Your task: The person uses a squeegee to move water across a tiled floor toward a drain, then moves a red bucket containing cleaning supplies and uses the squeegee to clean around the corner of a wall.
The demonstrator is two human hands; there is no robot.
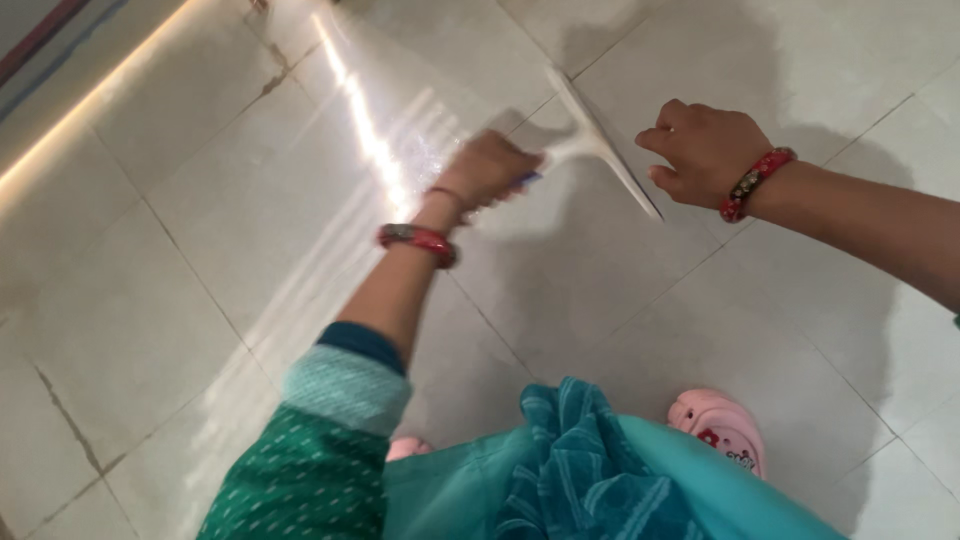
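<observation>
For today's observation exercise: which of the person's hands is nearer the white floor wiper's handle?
Left. The left hand grips the wiper by its handle; the right hand hovers beyond the blade, apart.
</observation>
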